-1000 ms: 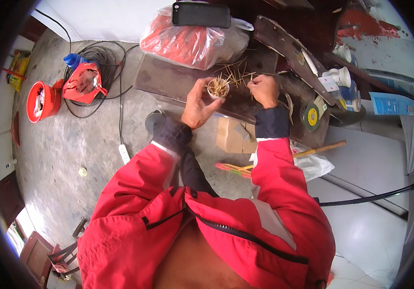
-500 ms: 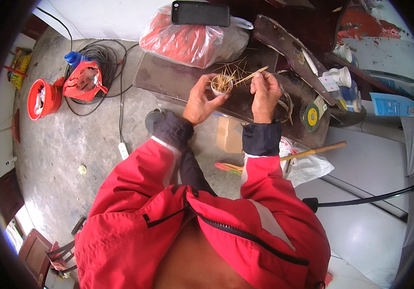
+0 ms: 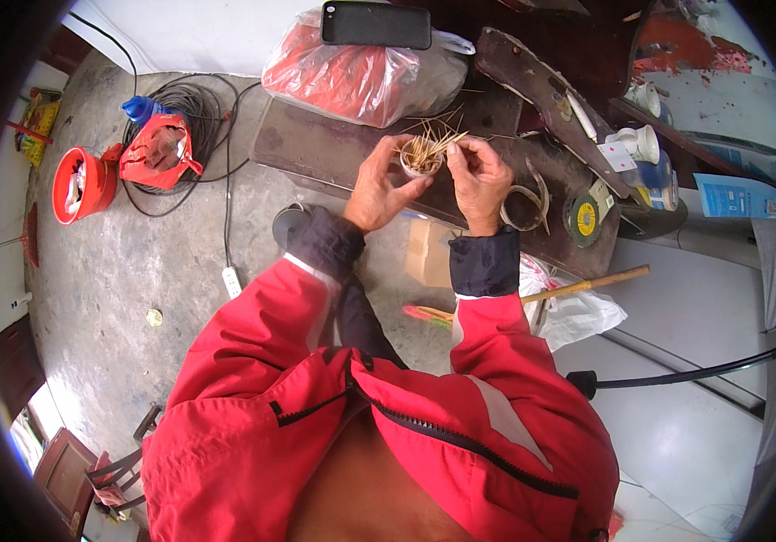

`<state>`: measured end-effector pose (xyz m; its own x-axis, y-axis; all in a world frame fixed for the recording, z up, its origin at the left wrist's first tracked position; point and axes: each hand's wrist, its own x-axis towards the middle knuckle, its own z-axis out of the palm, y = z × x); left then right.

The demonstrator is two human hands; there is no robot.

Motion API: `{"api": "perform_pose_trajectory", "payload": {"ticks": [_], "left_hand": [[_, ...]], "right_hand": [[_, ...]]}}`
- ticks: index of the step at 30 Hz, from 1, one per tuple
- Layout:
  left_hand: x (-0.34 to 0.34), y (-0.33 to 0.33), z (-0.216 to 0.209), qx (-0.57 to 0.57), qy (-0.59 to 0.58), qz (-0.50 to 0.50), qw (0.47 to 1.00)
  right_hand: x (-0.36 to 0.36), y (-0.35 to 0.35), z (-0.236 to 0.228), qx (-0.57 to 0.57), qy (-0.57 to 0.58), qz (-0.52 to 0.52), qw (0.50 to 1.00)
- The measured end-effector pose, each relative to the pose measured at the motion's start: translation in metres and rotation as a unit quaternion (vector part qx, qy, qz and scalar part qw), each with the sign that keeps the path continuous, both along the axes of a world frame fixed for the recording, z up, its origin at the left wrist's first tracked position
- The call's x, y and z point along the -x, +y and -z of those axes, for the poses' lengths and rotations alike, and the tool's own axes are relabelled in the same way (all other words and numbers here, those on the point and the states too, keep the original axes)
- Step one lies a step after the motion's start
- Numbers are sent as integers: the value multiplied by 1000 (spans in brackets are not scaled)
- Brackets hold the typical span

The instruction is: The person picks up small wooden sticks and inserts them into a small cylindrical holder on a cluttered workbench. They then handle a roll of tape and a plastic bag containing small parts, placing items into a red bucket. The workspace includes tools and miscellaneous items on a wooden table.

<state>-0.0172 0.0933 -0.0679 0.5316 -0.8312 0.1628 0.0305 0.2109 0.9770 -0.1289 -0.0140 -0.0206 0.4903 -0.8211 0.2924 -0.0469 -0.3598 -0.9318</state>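
Observation:
My left hand [image 3: 377, 188] is wrapped round a small round container [image 3: 409, 172] filled with toothpicks [image 3: 423, 154]. Several of these thin wooden sticks poke out above its rim. Right beside it, my right hand [image 3: 480, 179] pinches a few toothpicks between thumb and fingers, their tips reaching over the container's mouth. More toothpicks [image 3: 446, 122] lie loose on the dark bench [image 3: 306, 144] just beyond the container. How many sticks the right fingers hold is hard to make out.
Beyond my hands, a clear plastic bag with red contents [image 3: 343, 77] carries a black phone [image 3: 375, 25]. To the right lie a yellow-centred disc [image 3: 584, 219] and a wooden stick [image 3: 587, 284]. Coiled cable [image 3: 211, 99], a red bucket [image 3: 98, 190] and a power strip [image 3: 231, 282] rest on the floor.
My right hand has moved left toward the container, bringing the pinched toothpicks over its mouth. The left hand and container have barely shifted.

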Motion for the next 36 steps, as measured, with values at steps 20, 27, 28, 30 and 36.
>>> {"api": "perform_pose_trajectory", "payload": {"ticks": [20, 27, 28, 30, 36], "left_hand": [[-12, 10, 21, -14, 6, -15, 1000], [-15, 14, 10, -12, 1, -17, 1000], [-15, 15, 9, -11, 2, -18, 1000], [-15, 15, 7, -14, 13, -17, 1000], [-19, 21, 5, -35, 24, 18, 999]], "right_hand": [[21, -54, 38, 71, 386, 29, 919], [2, -43, 27, 114, 489, -18, 864], [-1, -43, 28, 128, 494, -19, 860], [-9, -43, 29, 158, 503, -21, 850], [-34, -42, 12, 141, 562, 25, 815]]}}
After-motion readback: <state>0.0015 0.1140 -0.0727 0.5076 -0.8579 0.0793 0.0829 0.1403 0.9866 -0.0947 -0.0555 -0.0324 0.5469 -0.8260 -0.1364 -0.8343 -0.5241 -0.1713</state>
